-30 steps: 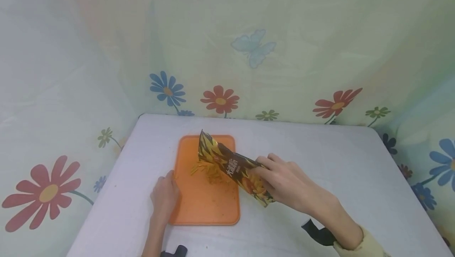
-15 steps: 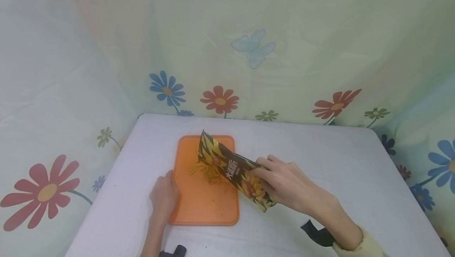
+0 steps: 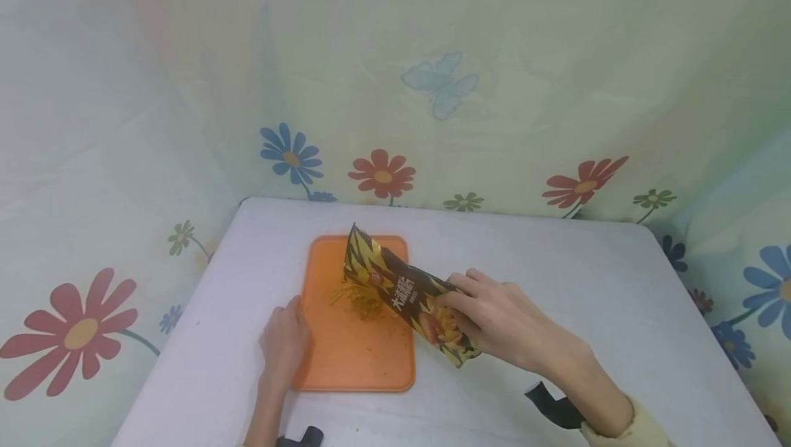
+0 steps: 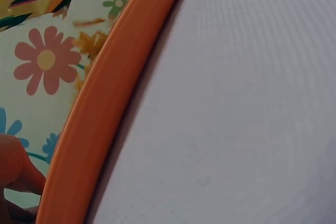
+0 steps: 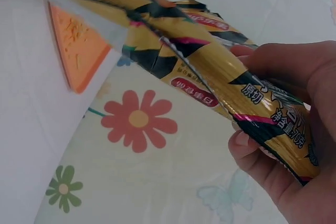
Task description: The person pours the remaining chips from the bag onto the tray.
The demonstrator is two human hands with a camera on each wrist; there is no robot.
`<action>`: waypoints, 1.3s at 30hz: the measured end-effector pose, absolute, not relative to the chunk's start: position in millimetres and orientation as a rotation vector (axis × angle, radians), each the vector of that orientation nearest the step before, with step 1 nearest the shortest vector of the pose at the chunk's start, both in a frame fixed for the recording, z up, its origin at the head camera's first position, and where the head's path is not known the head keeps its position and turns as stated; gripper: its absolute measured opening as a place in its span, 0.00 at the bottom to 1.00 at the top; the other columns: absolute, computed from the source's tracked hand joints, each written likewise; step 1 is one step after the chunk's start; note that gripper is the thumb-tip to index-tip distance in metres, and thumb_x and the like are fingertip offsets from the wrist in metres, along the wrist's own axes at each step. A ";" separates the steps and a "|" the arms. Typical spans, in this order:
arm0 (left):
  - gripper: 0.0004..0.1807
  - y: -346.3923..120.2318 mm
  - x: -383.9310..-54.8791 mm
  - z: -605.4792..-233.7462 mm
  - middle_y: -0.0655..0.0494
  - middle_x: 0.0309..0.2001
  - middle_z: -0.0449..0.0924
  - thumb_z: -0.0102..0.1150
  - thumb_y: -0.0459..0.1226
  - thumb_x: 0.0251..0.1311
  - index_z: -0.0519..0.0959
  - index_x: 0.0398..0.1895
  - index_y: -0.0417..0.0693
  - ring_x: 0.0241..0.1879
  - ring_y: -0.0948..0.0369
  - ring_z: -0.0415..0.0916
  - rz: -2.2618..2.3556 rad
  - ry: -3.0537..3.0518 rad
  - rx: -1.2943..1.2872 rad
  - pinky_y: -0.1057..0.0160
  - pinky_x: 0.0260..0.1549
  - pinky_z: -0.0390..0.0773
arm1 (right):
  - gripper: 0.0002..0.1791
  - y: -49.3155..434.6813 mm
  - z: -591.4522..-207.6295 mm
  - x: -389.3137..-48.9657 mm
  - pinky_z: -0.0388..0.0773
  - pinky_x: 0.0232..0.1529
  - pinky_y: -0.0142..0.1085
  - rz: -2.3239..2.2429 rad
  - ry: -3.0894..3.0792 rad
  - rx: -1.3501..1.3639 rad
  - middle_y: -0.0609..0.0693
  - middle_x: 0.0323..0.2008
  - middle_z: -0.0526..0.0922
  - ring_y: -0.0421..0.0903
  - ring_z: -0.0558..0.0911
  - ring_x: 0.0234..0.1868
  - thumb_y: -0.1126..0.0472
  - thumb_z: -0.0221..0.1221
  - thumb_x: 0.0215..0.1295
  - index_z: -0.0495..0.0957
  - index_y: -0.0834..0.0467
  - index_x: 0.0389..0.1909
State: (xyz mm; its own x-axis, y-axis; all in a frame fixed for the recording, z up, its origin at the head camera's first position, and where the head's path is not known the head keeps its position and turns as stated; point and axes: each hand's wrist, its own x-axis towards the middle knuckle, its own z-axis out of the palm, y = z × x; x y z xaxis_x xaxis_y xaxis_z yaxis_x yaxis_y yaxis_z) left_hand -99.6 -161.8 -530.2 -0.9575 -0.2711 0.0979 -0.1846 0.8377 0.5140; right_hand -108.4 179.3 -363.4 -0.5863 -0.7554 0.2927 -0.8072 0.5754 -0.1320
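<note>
White table (image 3: 525, 248): right hand (image 3: 497, 316) clamps snack bag (image 3: 402, 289), tilted over chips (image 3: 364, 306) on orange tray (image 3: 358, 364); left hand (image 3: 285, 338) grips left rim. Bag barely shifted over last second; pouring seems paused.

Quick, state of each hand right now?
Left hand: holding the orange tray by its left edge.
Right hand: gripping the tilted Lay's chip bag.

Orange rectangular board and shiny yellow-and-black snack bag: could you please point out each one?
Orange rectangular board (image 3: 346, 363), head view: lower part of its surface.
Shiny yellow-and-black snack bag (image 3: 406, 289), head view: middle of its printed side.
</note>
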 end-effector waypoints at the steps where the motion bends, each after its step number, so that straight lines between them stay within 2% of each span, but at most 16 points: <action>1: 0.20 -162.0 -99.6 -530.1 0.37 0.36 0.80 0.50 0.29 0.70 0.76 0.62 0.32 0.27 0.53 0.73 -0.772 -2.849 0.354 0.57 0.20 0.73 | 0.15 179.6 -363.5 -108.1 0.62 0.19 0.22 0.372 -2.607 1.302 0.42 0.34 0.77 0.37 0.68 0.31 0.71 0.72 0.56 0.87 0.53 0.43; 39: 0.20 -163.6 -101.7 -531.7 0.39 0.35 0.80 0.50 0.28 0.70 0.76 0.64 0.31 0.25 0.56 0.69 -0.790 -2.871 0.373 0.62 0.18 0.69 | 0.14 177.7 -363.8 -106.1 0.65 0.21 0.21 0.405 -2.522 1.363 0.42 0.35 0.77 0.36 0.70 0.31 0.69 0.73 0.56 0.86 0.53 0.42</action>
State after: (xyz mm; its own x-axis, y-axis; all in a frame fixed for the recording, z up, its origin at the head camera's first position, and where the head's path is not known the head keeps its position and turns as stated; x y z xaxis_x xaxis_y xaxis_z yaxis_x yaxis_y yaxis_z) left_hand -101.7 -163.6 -531.7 -0.9593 -0.2737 0.0691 -0.1998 0.8312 0.5189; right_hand -106.1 177.7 -363.8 -0.5331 -0.7738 0.3422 -0.8420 0.5246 -0.1255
